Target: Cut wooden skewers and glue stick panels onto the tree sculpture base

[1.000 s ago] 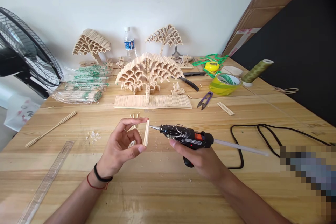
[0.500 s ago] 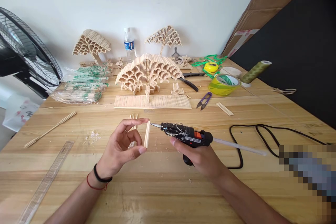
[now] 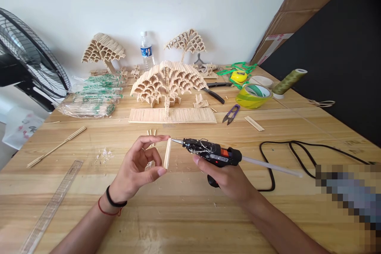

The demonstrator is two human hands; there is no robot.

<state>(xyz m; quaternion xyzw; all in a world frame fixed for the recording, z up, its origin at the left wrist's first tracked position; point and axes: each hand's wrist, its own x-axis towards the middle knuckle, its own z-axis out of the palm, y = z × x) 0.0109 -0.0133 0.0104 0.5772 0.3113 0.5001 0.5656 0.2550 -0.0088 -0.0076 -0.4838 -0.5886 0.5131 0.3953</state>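
My left hand (image 3: 145,160) pinches a short strip of pale wooden sticks (image 3: 167,154) by its two ends, between thumb and fingertips. The strip stands nearly upright, tilted slightly. In my right hand (image 3: 224,176) is a black hot glue gun (image 3: 211,152), gripped by its handle, with a clear glue stick (image 3: 268,164) poking out of its back. The gun's metal nozzle is at the top end of the strip; whether it touches, I cannot tell. Behind my hands stands a tree-shaped model of wooden sticks (image 3: 168,83) on a flat slatted base (image 3: 190,116).
Around the table lie a clear ruler (image 3: 53,206), bagged sticks (image 3: 95,95), purple thread snips (image 3: 231,114), yellow tape (image 3: 253,96), a thread spool (image 3: 289,82) and a black cord (image 3: 272,166). A water bottle (image 3: 146,51) stands by the wall. A fan (image 3: 29,55) is at left.
The strip and the nozzle hold almost the same places; the strip's top end has shifted very slightly down and right. Both hands keep their grips.
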